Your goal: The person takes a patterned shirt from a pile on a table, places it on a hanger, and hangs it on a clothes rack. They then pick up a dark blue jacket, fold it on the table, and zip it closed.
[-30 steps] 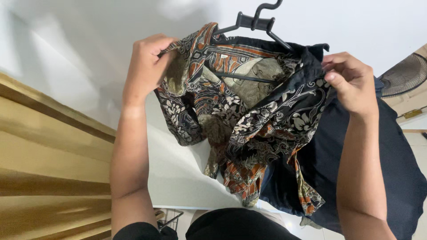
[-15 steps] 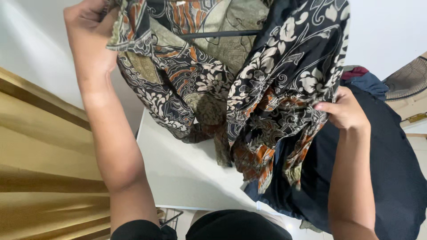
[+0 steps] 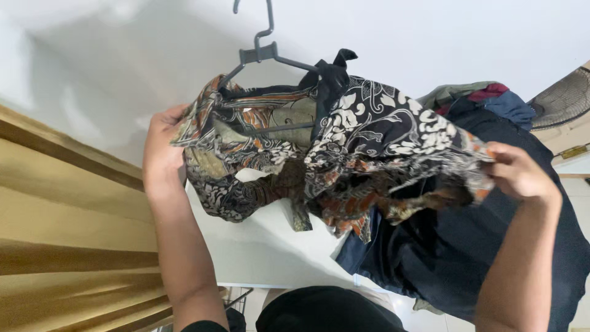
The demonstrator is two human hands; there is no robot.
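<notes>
A black shirt with white flowers and orange patterns hangs on a dark grey plastic hanger. I hold it up over a white table. My left hand grips the shirt's left shoulder edge. My right hand grips the cloth at its right side and pulls it out sideways. The hanger's hook points up and its lower bar shows through the neck opening.
A pile of dark blue clothes lies on the table's right side, with red and green garments at its far end. A yellow curtain fills the left. A fan grille sits at the right edge.
The shirt and hanger came down from close to the camera, so the hook is in view again. My right hand has moved out to the right, stretching the cloth sideways.
</notes>
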